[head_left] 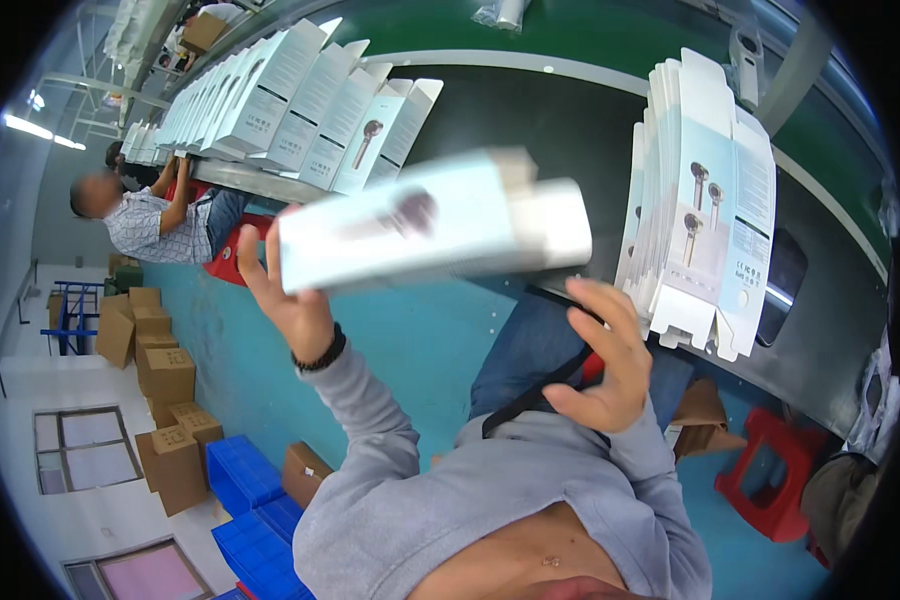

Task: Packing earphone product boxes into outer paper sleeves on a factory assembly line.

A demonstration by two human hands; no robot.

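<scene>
A light blue and white carton [370,235] with a picture of a dark handheld device hangs in front of me, smeared by motion. Its end flaps stand out at the right end. My left hand [300,310], with a dark bracelet at the wrist, grips the carton's left end between thumb and fingers. Below the flap end, my right hand [615,365] is open with fingers apart, touching nothing I can see. Right of it lies a pile of flattened cartons [705,200] of the same print. Several formed cartons [300,130] stand in a slanted row at the far left.
The dark work table [530,110] has a phone-like dark slab [785,285] beside the flat cartons. Another person [160,220] sits farther left at the line. Blue crates [255,480] and brown boxes [165,370] stand on the floor, left. A red stool [770,480] is at right.
</scene>
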